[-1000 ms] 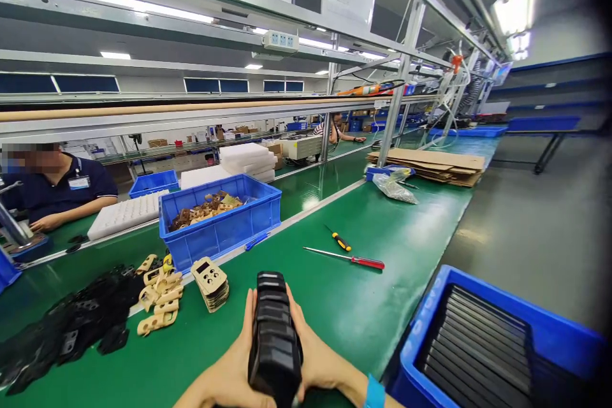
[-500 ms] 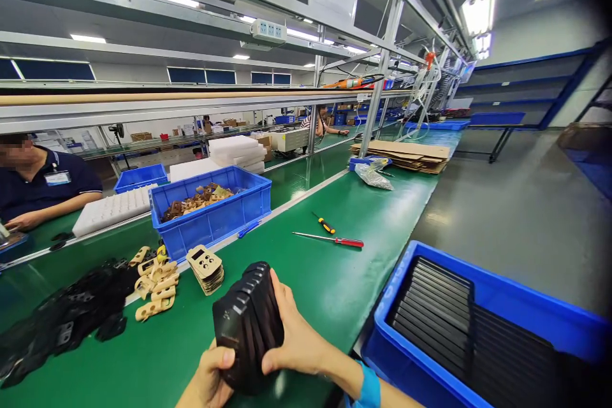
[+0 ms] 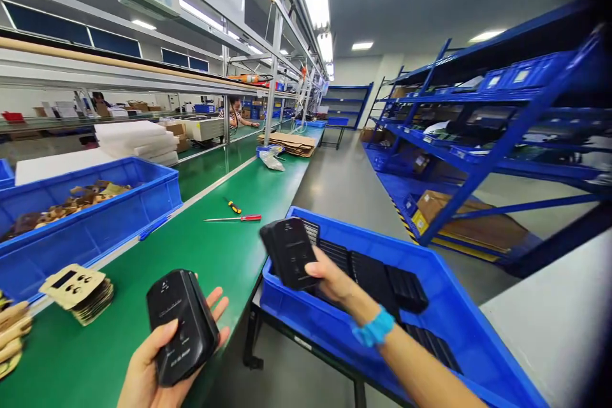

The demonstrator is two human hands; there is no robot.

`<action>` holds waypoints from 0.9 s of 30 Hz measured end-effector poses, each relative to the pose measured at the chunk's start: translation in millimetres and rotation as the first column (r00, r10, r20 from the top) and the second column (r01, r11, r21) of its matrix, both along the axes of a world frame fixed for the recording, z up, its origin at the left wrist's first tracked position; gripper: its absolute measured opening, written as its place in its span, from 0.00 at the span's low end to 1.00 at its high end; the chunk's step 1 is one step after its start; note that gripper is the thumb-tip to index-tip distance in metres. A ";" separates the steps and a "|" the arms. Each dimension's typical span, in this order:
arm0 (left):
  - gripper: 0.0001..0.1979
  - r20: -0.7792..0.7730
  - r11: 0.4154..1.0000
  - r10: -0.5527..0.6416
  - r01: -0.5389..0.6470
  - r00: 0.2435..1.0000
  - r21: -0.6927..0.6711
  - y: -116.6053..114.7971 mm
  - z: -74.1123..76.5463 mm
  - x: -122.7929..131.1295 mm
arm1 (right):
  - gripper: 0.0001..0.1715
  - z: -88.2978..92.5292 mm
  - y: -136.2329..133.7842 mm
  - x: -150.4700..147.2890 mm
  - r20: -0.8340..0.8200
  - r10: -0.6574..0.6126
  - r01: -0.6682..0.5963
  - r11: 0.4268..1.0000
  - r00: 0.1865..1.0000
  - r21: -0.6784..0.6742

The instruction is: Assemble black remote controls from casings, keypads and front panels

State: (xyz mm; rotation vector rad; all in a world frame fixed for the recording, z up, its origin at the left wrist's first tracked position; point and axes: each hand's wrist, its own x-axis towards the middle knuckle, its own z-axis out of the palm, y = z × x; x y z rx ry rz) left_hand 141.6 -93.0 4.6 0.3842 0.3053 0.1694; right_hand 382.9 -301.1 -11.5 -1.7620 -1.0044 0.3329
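Note:
A short stack of black plastic covers [image 3: 174, 315] lies in my left hand [image 3: 155, 354], thumb across the top and fingers under it, above the green bench. My right hand [image 3: 329, 277] grips another few black covers [image 3: 292, 248], tilted over the near left rim of a blue bin [image 3: 440, 268]. Rows of similar black covers [image 3: 373, 277] stand packed inside that bin. On the bench, a pile of tan faceplates [image 3: 76, 293] with round holes sits left of my left hand.
A red-handled screwdriver [image 3: 248, 218] and a yellow-black screwdriver [image 3: 234, 207] lie on the green bench [image 3: 210, 248]. To the left stands a blue crate [image 3: 143, 204] of tan and brown parts. Cardboard sheets [image 3: 291, 142] lie farther along; blue shelving [image 3: 459, 153] stands right.
My view has swung right. The single stack held between both hands is now split: my right hand has carried some covers rightward to the bin, while my left keeps the others.

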 end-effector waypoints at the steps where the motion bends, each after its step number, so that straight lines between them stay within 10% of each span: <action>1: 0.37 -0.068 0.999 0.033 -0.032 0.997 0.020 -1.1 1.1 2.4 | 0.58 4.0 -26.5 19.9 0.066 -0.069 0.071 0.997 0.995 -0.035; 7: 0.38 -0.363 0.976 0.197 -0.145 0.911 0.165 -5.7 -10.8 14.2 | 0.68 -19.6 -134.2 118.1 0.393 -0.255 0.401 0.846 0.884 -0.351; 14: 0.33 -0.446 0.979 0.127 -0.039 0.886 0.201 -17.5 -23.3 33.2 | 0.61 -79.4 -142.4 168.0 0.466 -0.164 0.410 0.766 0.869 -0.495; 20: 0.27 -0.460 0.978 0.063 0.036 0.886 0.204 -25.5 -41.7 43.1 | 0.50 -116.6 -144.7 158.0 0.343 -0.389 0.513 0.738 0.855 -0.440; 27: 0.13 -0.367 0.982 -0.069 0.129 0.928 0.142 -54.4 -43.6 70.4 | 0.52 -70.9 -102.7 121.4 0.236 -0.427 0.486 0.799 0.873 -0.353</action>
